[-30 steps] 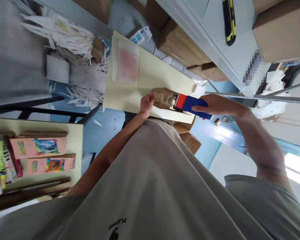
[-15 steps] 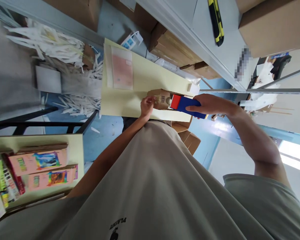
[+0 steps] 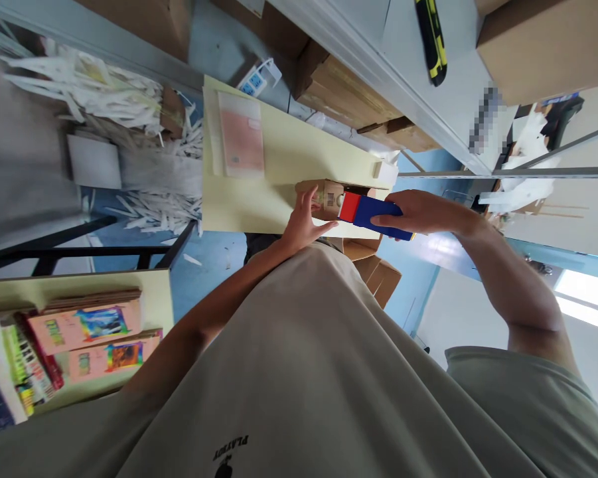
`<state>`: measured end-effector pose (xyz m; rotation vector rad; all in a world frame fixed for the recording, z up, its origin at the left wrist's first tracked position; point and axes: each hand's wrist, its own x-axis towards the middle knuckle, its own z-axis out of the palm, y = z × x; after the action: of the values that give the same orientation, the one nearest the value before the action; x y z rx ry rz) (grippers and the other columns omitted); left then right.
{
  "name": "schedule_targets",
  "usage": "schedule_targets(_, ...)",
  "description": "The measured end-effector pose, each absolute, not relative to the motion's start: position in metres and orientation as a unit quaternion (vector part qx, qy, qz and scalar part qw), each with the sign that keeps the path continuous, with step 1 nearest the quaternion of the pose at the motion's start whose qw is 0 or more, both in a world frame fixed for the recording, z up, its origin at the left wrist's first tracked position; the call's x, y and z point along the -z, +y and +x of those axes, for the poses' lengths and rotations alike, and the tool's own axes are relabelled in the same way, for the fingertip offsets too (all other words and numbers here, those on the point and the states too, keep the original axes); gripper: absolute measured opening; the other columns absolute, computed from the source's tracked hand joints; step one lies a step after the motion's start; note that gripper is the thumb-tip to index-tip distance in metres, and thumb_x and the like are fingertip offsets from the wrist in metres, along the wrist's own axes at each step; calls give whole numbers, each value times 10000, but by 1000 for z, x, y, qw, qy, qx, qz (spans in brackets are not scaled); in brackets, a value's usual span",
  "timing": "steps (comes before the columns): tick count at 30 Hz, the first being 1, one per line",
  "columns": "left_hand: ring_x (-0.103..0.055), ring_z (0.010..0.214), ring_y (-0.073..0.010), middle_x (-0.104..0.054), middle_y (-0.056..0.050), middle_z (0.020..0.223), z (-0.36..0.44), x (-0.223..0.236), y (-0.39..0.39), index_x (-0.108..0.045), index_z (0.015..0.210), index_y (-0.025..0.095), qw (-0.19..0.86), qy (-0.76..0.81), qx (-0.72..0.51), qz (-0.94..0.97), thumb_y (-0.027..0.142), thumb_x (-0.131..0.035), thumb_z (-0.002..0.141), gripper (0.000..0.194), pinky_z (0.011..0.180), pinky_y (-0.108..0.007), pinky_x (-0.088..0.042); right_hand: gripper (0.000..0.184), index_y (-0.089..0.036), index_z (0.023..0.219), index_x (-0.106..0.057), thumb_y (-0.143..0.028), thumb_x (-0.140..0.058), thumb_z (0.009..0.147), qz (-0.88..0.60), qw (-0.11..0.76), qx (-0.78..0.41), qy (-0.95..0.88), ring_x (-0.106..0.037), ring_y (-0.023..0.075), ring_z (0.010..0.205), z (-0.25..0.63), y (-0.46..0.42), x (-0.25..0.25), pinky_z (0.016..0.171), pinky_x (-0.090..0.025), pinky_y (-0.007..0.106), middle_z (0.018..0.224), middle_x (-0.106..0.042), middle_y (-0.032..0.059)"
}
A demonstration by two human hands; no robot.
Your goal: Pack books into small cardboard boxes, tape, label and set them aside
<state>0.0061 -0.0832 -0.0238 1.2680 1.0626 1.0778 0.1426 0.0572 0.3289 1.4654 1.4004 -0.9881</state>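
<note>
Shirt: a grey-green shirt [image 3: 299, 372] fills the lower middle of the frame, small dark lettering near the bottom edge.
Right hand: right of centre, the right hand [image 3: 419, 208] is wrapped around a blue-and-red object [image 3: 368, 211], its thumb laid along the upper face and pointing left.
Blue-and-red object: just right of centre, mostly blue, its red end toward the left and beside or over a small cardboard box; I cannot tell whether the two touch.
Left hand: at centre, the left hand [image 3: 301, 227] has its fingers spread and its thumb stretched out to the right, pinching nothing visible; the fingertips are at the left end of the box, contact unclear.
Cardboard box: the cardboard box [image 3: 323, 188], brown with printing, lies at centre between the hands.
Work table: the pale yellow table [image 3: 283, 149] slants from upper left to right of centre, under the box.
On its left end: a translucent sleeve with pink [image 3: 242, 136].
Shelf: in the upper right, a grey shelf [image 3: 458, 73] bears a black-and-yellow cutter [image 3: 432, 43] and a brown carton [image 3: 547, 56].
Side table: in the lower left, a yellow side table [image 3: 159, 292] bears pink printed packs [image 3: 87, 325].
Floor: blue floor [image 3: 204, 265], with white paper strips [image 3: 99, 83] heaped at upper left.
Window: bright panes [image 3: 587, 292] at the right edge.
</note>
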Motion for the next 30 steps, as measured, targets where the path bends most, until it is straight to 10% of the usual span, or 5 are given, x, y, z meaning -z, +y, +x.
schedule_targets(6,-809,1289,-388,-587,-206,1637,7,14,-71,-197,1921,347,539,438,-401,597,565,-1143,781,1497,1138,-545,-710,559,-239,979,-685,-796,-692,1027,588,428,394,563,-742,257,793,138,53,-330,712,-512,368,869,-807,94)
schedule_targets(12,-791,1328,-355,-611,-194,1623,9,-3,-72,-118,1932,356,543,450,-416,574,465,-1019,966,1326,1162,-508,-710,508,-241,999,-694,-748,-699,1032,592,420,393,564,-746,256,800,138,49,-330,748,-508,368,834,-791,69)
schedule_targets(22,-734,1340,-399,-606,-164,1533,9,-11,-34,-498,1808,331,581,406,-349,613,356,-1120,794,1189,1154,-533,-667,534,-237,1067,-722,-768,-661,1069,566,462,340,592,-712,261,772,130,55,-329,742,-436,372,768,-755,60)
schedule_targets(30,-704,1257,-402,-636,-137,1250,29,-4,-32,-736,1182,245,591,421,-355,590,266,-1051,840,466,1143,-542,-650,547,-232,1101,-757,-764,-628,1092,549,468,313,618,-695,281,797,117,54,-331,749,-412,390,807,-762,86)
